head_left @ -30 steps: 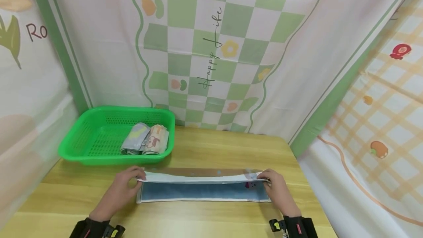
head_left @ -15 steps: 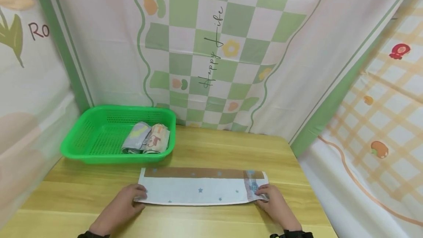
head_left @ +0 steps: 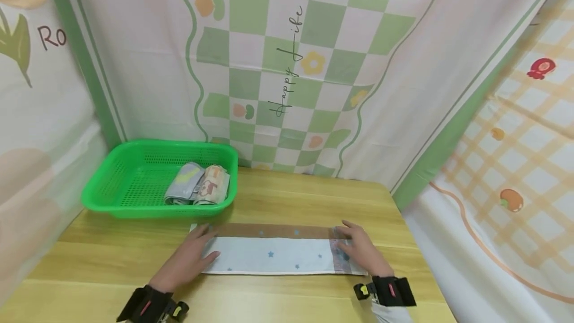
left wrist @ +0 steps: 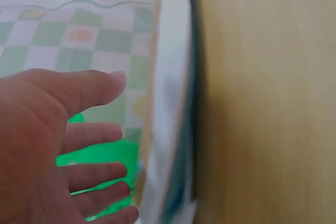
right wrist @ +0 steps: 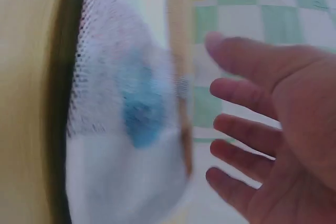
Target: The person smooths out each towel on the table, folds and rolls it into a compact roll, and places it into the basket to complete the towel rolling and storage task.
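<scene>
A long folded towel point(head_left: 273, 254), white with small blue stars and a brown strip along its far edge, lies flat on the wooden table point(head_left: 287, 198). My left hand point(head_left: 190, 255) rests flat on the towel's left end with fingers straight. At the right end, my right hand point(head_left: 356, 248) lies with fingers spread over a patterned patch. In the left wrist view the left hand point(left wrist: 68, 145) shows open fingers beside the towel's edge point(left wrist: 170, 129). The right wrist view shows the right hand point(right wrist: 262, 129) open next to the towel point(right wrist: 126, 129).
A green plastic basket point(head_left: 134, 183) stands at the table's back left with two rolled towels point(head_left: 197, 186) in it. Patterned cloth walls close in the back and both sides. The table's right edge drops off near my right hand.
The towel's far half was folded toward me and laid flat. Both hands have since let go of the near corners and slid away from me, onto the towel, fingers flat.
</scene>
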The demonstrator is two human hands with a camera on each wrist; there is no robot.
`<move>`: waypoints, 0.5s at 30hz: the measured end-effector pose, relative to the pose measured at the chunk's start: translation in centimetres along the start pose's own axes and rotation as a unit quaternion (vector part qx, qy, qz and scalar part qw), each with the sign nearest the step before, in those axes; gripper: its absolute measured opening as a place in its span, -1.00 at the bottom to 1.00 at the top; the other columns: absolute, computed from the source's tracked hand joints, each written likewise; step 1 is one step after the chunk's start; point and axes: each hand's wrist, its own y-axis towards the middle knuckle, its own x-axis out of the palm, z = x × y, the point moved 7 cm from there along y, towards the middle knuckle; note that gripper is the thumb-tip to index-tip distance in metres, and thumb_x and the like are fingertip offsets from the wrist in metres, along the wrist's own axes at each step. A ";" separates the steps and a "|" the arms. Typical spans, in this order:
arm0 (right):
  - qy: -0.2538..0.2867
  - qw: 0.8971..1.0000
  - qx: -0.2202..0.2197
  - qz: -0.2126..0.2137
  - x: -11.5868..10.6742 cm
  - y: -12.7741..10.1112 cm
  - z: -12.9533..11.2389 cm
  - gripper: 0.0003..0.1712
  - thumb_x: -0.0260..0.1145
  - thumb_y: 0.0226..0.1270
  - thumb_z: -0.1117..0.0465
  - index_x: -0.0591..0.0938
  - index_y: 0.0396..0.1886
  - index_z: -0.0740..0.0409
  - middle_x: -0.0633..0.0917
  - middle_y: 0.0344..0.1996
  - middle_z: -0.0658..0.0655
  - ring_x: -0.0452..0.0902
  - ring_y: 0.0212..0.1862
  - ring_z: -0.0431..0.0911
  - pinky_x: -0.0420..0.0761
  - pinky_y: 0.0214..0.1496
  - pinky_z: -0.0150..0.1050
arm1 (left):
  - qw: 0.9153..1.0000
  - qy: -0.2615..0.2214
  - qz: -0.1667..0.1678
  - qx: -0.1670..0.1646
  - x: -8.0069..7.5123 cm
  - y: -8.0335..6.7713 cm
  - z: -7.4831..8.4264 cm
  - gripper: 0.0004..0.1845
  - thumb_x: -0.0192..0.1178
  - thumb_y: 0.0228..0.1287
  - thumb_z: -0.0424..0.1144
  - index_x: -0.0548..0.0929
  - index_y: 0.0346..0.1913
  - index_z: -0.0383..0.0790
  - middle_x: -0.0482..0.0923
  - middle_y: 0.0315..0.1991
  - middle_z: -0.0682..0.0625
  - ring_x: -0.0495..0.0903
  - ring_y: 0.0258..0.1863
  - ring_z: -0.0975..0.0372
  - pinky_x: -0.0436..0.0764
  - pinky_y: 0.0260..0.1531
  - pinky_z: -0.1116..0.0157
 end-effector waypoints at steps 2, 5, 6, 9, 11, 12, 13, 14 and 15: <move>-0.010 0.999 0.013 -0.031 0.8 0.5 0.3 -0.46 0.29 0.47 0.26 0.49 0.33 0.44 0.38 0.39 0.54 0.30 0.39 0.44 0.39 0.39 0.28 | 1.000 -0.003 -0.024 0.003 0.8 0.4 0.0 -0.33 0.32 0.36 -0.18 0.40 0.40 -0.48 0.17 0.47 -0.51 0.19 0.46 -0.33 0.26 0.39 -0.26; -0.030 0.997 0.025 -0.064 1.9 0.8 0.9 -0.41 0.21 0.53 0.25 0.37 0.41 0.51 0.36 0.40 0.55 0.24 0.44 0.43 0.30 0.45 0.28 | 0.998 -0.014 -0.055 0.012 1.7 0.5 -0.2 -0.25 0.29 0.38 -0.16 0.29 0.44 -0.57 0.03 0.49 -0.57 0.04 0.49 -0.40 0.14 0.42 -0.31; -0.035 0.997 0.026 -0.066 2.1 0.8 1.1 -0.42 0.20 0.53 0.27 0.37 0.41 0.51 0.37 0.39 0.54 0.24 0.44 0.43 0.30 0.46 0.28 | 0.998 -0.022 -0.059 0.018 1.9 0.5 -0.4 -0.23 0.27 0.38 -0.15 0.25 0.44 -0.61 -0.02 0.49 -0.60 -0.01 0.48 -0.44 0.07 0.42 -0.33; -0.042 0.998 0.029 -0.048 1.9 0.9 1.4 -0.47 0.23 0.48 0.34 0.44 0.36 0.50 0.43 0.36 0.52 0.31 0.40 0.42 0.35 0.42 0.28 | 0.997 -0.036 -0.060 0.040 1.9 0.6 -0.7 -0.22 0.23 0.41 -0.12 0.22 0.44 -0.63 -0.06 0.48 -0.64 -0.06 0.46 -0.49 0.02 0.38 -0.38; -0.048 0.998 0.032 -0.036 1.7 0.9 1.7 -0.51 0.26 0.44 0.38 0.50 0.31 0.48 0.47 0.31 0.51 0.37 0.36 0.41 0.42 0.38 0.26 | 0.996 -0.040 -0.059 0.050 1.6 0.8 -1.0 -0.23 0.21 0.43 -0.11 0.22 0.45 -0.61 -0.07 0.48 -0.64 -0.07 0.46 -0.49 0.02 0.37 -0.39; -0.051 0.998 0.033 -0.032 1.6 0.9 1.8 -0.53 0.28 0.42 0.39 0.54 0.28 0.47 0.50 0.29 0.51 0.41 0.33 0.40 0.46 0.35 0.24 | 0.996 -0.042 -0.059 0.052 1.6 0.9 -1.1 -0.24 0.20 0.44 -0.11 0.22 0.45 -0.60 -0.07 0.48 -0.63 -0.07 0.46 -0.49 0.02 0.38 -0.39; -0.056 0.997 0.036 -0.030 1.5 0.9 1.8 -0.55 0.29 0.41 0.38 0.56 0.26 0.46 0.52 0.25 0.49 0.44 0.30 0.39 0.49 0.32 0.23 | 0.996 -0.041 -0.062 0.051 1.5 1.0 -1.2 -0.25 0.19 0.44 -0.11 0.23 0.46 -0.58 -0.06 0.48 -0.62 -0.06 0.47 -0.48 0.05 0.37 -0.40; -0.059 0.997 0.038 -0.030 1.4 0.8 1.9 -0.56 0.31 0.40 0.39 0.58 0.23 0.45 0.53 0.23 0.48 0.46 0.27 0.38 0.52 0.29 0.21 | 0.996 -0.040 -0.062 0.051 1.3 1.1 -1.3 -0.26 0.20 0.44 -0.12 0.25 0.45 -0.58 -0.05 0.48 -0.62 -0.05 0.47 -0.48 0.07 0.36 -0.40; -0.061 0.997 0.038 -0.029 1.4 0.8 1.9 -0.57 0.31 0.39 0.39 0.60 0.22 0.45 0.54 0.20 0.47 0.48 0.25 0.36 0.54 0.27 0.20 | 0.996 -0.039 -0.064 0.050 1.3 1.2 -1.4 -0.26 0.20 0.43 -0.11 0.25 0.45 -0.57 -0.05 0.48 -0.62 -0.06 0.47 -0.47 0.07 0.37 -0.39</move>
